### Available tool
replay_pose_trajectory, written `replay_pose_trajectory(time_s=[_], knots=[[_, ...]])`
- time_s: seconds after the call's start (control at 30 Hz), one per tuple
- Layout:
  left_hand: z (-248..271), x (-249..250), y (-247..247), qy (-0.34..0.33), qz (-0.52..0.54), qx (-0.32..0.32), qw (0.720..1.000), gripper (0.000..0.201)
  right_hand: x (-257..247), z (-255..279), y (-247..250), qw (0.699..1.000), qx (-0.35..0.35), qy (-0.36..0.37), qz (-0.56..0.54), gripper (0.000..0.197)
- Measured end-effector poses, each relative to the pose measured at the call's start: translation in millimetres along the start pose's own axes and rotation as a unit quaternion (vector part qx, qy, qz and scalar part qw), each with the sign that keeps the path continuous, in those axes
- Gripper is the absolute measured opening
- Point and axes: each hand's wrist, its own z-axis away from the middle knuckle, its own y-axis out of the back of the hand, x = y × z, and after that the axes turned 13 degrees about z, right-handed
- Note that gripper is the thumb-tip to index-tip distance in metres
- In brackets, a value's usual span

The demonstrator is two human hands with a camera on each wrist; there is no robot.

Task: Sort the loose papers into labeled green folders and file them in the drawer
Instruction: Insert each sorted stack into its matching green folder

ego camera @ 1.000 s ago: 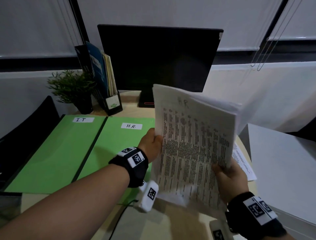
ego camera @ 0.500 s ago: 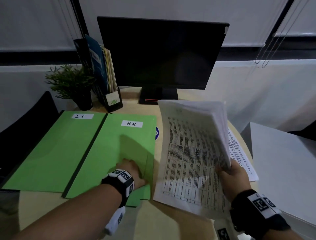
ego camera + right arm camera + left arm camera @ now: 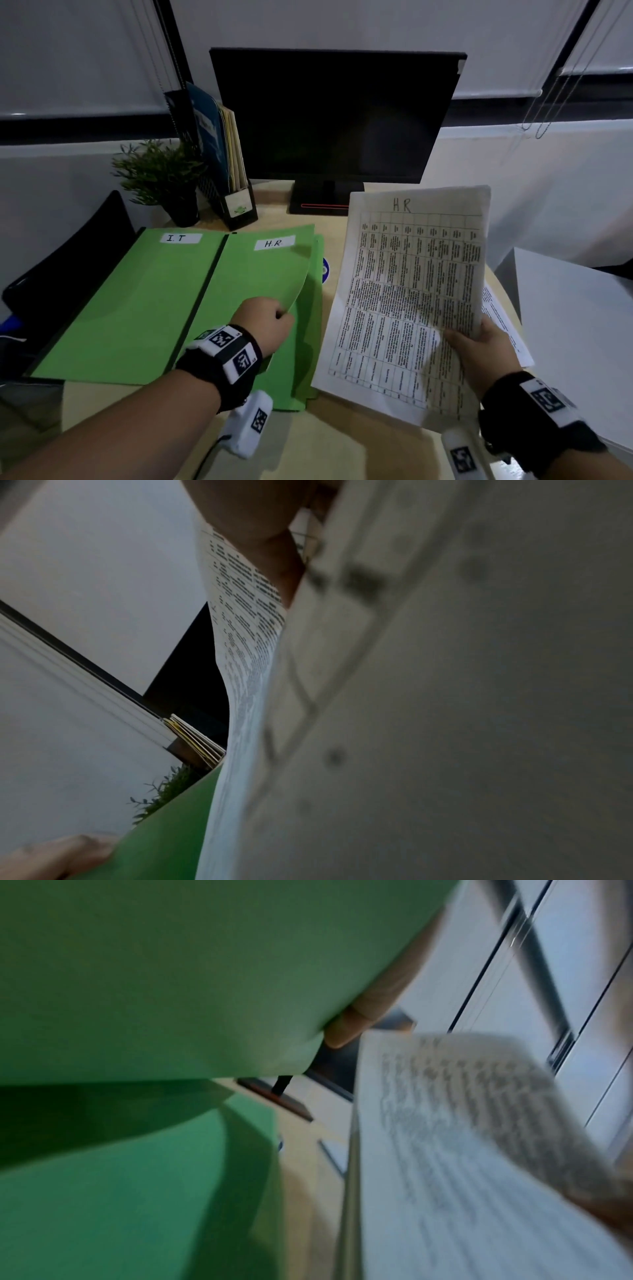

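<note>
Green HR folder [image 3: 250,291] flat on desk [image 3: 342,442], long axis running away, label at far end | left hand [image 3: 263,323] pinches its lifted cover edge | right hand [image 3: 479,346] grips paper stack [image 3: 407,301] (headed "HR"), raised beside folder.

Printed papers [image 3: 445,723] fill right side, very close, blurred; top sheet curls, table text readable only as dark rows; right hand [image 3: 260,534] at top, thumb pressed on the sheet; green folder [image 3: 164,840] lower left, another hand's finger [image 3: 58,856] on its edge; dark monitor [image 3: 192,674], upright files [image 3: 195,739], plant [image 3: 164,791] behind.
</note>
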Motion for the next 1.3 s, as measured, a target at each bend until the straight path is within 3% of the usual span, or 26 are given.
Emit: replay_pose_trajectory(time_s=[0.23, 0.57, 0.87, 1.0, 1.03, 1.1, 1.3], knots=[[27.5, 28.0, 56.1, -0.070, 0.086, 0.048, 0.993, 0.018, -24.2, -4.2, -19.9, 0.997, -0.078, -0.015, -0.024, 0.018], [29.7, 4.4, 106.1, -0.048, 0.229, 0.113, 0.966, 0.019, -58.1, -20.4, -122.5, 0.972, -0.219, -0.029, 0.077, 0.017], [23.2, -19.5, 124.7, -0.011, 0.370, 0.058, 0.927, 0.011, -87.2, -44.6, -195.5, 0.944, -0.260, -0.063, 0.194, 0.036], [18.8, -28.4, 121.2, -0.008, 0.427, 0.010, 0.904, 0.031, -82.5, -44.1, -207.1, 0.936, -0.265, -0.075, 0.218, 0.036], [18.1, -29.0, 116.5, -0.008, 0.433, 0.003, 0.901, 0.027, -80.3, -44.8, -209.6, 0.935, -0.265, -0.074, 0.225, 0.036], [18.5, -27.6, 104.6, -0.020, 0.431, -0.010, 0.902, 0.014, -77.2, -45.5, -213.7, 0.931, -0.269, -0.060, 0.241, 0.037], [17.3, -17.2, 72.6, -0.017, 0.407, -0.057, 0.912, 0.019, -80.6, -50.3, -213.2, 0.908, -0.283, -0.041, 0.308, 0.048]])
